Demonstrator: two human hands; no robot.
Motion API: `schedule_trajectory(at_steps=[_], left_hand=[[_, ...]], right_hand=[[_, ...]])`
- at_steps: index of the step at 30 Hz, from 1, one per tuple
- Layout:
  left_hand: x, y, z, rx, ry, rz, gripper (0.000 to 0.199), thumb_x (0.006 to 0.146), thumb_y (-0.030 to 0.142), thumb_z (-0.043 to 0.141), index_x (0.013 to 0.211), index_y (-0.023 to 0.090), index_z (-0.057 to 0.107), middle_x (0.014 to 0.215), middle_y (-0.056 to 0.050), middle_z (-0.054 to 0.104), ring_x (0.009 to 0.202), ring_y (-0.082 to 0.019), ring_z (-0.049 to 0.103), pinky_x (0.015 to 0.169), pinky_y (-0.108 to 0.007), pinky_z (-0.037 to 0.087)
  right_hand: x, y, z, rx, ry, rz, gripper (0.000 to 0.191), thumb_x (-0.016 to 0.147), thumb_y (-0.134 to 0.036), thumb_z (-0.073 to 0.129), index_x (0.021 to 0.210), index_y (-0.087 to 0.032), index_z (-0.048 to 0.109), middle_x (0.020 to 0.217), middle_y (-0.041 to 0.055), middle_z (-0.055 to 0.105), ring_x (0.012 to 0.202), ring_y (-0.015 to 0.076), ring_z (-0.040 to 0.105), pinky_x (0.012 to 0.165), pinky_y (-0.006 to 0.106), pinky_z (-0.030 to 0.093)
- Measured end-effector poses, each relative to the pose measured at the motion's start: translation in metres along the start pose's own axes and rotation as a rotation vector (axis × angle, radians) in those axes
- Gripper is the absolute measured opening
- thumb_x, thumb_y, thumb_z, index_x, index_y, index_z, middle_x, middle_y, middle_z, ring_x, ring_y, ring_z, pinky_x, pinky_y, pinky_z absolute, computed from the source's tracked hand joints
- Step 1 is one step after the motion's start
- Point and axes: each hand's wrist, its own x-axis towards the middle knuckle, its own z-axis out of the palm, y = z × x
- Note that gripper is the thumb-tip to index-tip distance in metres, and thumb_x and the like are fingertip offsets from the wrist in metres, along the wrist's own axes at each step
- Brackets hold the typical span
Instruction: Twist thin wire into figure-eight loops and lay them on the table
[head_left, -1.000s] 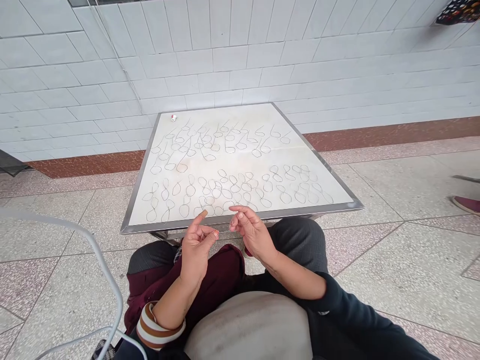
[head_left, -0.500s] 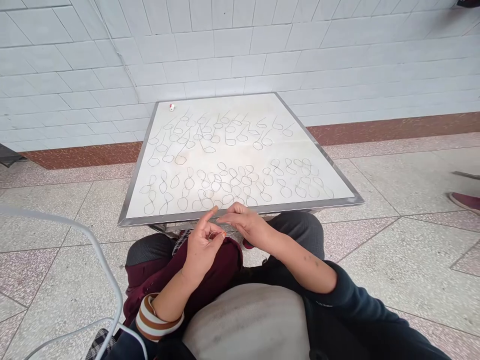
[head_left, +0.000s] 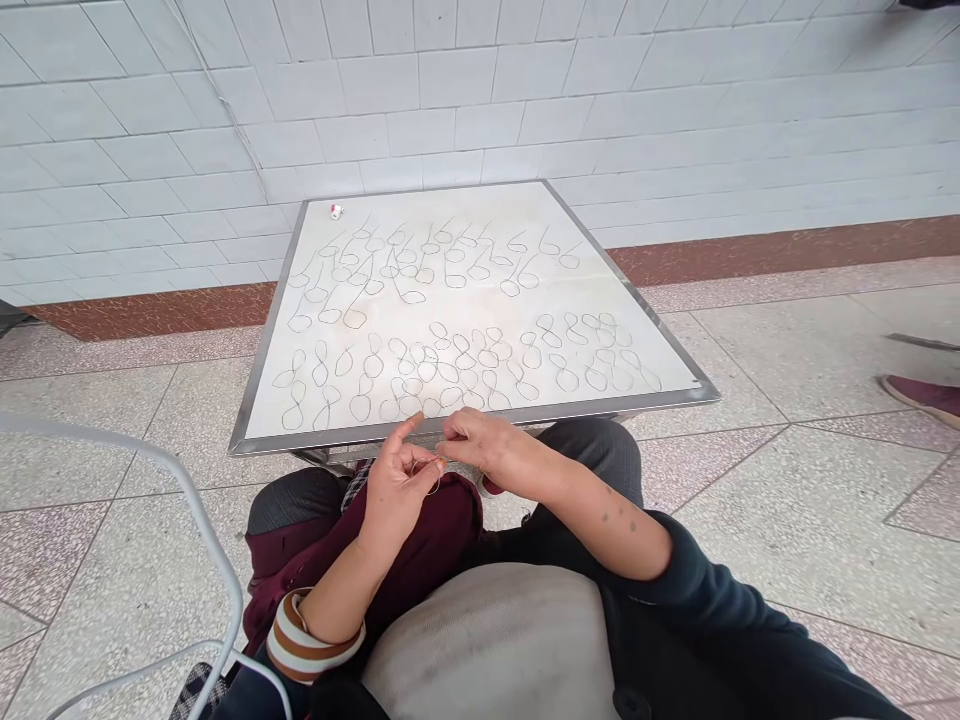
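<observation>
Close to my lap, just off the table's near edge, my left hand (head_left: 391, 495) pinches a thin wire loop (head_left: 435, 488) between thumb and fingers, its index finger stretched forward. My right hand (head_left: 491, 450) is closed at the same wire, fingertips touching it beside the left thumb. A small orange spot shows at the left thumb tip; I cannot tell what it is. On the white-topped table (head_left: 480, 208) lie several wires bent into figure-eights (head_left: 361, 407) near the front. Farther back are several single loops with straight tails (head_left: 411, 297).
A small white and red object (head_left: 337, 212) sits at the table's far left corner. Behind the table stands a tiled wall (head_left: 450, 80). A pale curved tube (head_left: 217, 550) is at left. Another person's shoe (head_left: 922, 395) shows at far right.
My right hand has turned inward and its fingers have closed at the wire beside my left thumb. The wire loop now hangs lower under the left thumb. The view has shifted slightly.
</observation>
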Motion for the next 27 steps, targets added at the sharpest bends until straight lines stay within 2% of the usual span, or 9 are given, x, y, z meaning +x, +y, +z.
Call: schedule_trajectory(at_steps=[2,5,8,13,15,17,19,22,27], left_hand=[[0.000,-0.001,0.000,0.006,-0.003,0.004,0.066,0.076,0.022,0.069,0.137,0.017,0.043,0.070,0.003,0.064,0.064,-0.012,0.055,0.066,-0.025,0.042],[0.000,-0.001,0.000,0.018,-0.004,-0.010,0.065,0.076,0.022,0.068,0.137,0.018,0.045,0.070,0.003,0.063,0.062,-0.011,0.053,0.064,-0.024,0.042],[0.000,-0.002,-0.001,0.000,-0.015,-0.023,0.064,0.075,0.021,0.068,0.135,0.019,0.047,0.068,0.004,0.062,0.061,-0.011,0.053,0.062,-0.024,0.041],[0.000,-0.007,-0.002,-0.109,-0.021,-0.008,0.057,0.076,0.022,0.069,0.131,0.022,0.054,0.068,0.004,0.060,0.065,-0.012,0.054,0.068,-0.026,0.044],[0.000,-0.007,-0.001,-0.164,-0.012,-0.008,0.055,0.077,0.022,0.068,0.130,0.021,0.054,0.068,0.004,0.060,0.065,-0.011,0.054,0.070,-0.026,0.045],[0.000,-0.007,-0.001,-0.183,0.002,-0.013,0.055,0.077,0.021,0.068,0.131,0.020,0.054,0.066,0.004,0.060,0.064,-0.011,0.053,0.070,-0.027,0.045],[0.001,-0.006,-0.001,-0.178,0.015,-0.014,0.055,0.077,0.021,0.067,0.131,0.020,0.055,0.065,0.005,0.059,0.063,-0.011,0.052,0.070,-0.026,0.045],[0.001,-0.008,-0.002,-0.159,0.001,0.005,0.054,0.077,0.021,0.068,0.130,0.021,0.056,0.065,0.005,0.059,0.062,-0.011,0.053,0.069,-0.026,0.045],[0.001,-0.016,-0.002,-0.112,-0.039,0.022,0.049,0.079,0.019,0.065,0.127,0.023,0.058,0.065,0.005,0.058,0.061,-0.011,0.055,0.070,-0.027,0.046]], right_hand=[[0.001,-0.001,-0.003,-0.128,-0.050,-0.068,0.025,0.087,-0.008,0.044,0.080,-0.022,0.063,0.083,0.0041,0.050,0.074,0.0166,0.040,0.061,0.028,0.032],[0.003,-0.003,-0.004,-0.271,-0.119,-0.087,0.023,0.087,-0.004,0.046,0.082,-0.018,0.062,0.084,0.0045,0.050,0.075,0.0157,0.041,0.060,0.027,0.032],[0.004,-0.004,-0.001,-0.293,-0.156,-0.074,0.021,0.087,-0.002,0.047,0.085,-0.017,0.063,0.084,0.0042,0.051,0.074,0.0150,0.042,0.060,0.027,0.034],[-0.002,0.005,0.019,-0.067,0.114,0.137,0.014,0.093,-0.017,0.049,0.096,-0.019,0.063,0.090,0.0053,0.056,0.075,0.0145,0.052,0.063,0.026,0.042],[-0.005,0.009,0.029,0.005,0.216,0.259,0.011,0.093,-0.025,0.054,0.094,-0.018,0.062,0.085,0.0048,0.059,0.073,0.0144,0.054,0.064,0.026,0.044],[-0.007,0.011,0.038,0.178,0.271,0.389,0.012,0.090,-0.030,0.058,0.087,-0.019,0.062,0.076,0.0014,0.060,0.066,0.0129,0.054,0.061,0.025,0.044],[-0.009,0.010,0.044,0.381,0.268,0.468,0.013,0.091,-0.031,0.057,0.085,-0.020,0.061,0.070,-0.0012,0.059,0.059,0.0110,0.053,0.058,0.023,0.043],[-0.008,0.006,0.049,0.477,0.318,0.490,0.011,0.090,-0.029,0.057,0.085,-0.020,0.062,0.070,-0.0018,0.059,0.058,0.0106,0.052,0.057,0.023,0.042],[-0.005,-0.001,0.052,0.302,0.422,0.412,0.008,0.088,-0.022,0.060,0.081,-0.021,0.064,0.074,0.0006,0.061,0.068,0.0133,0.053,0.063,0.025,0.042]])
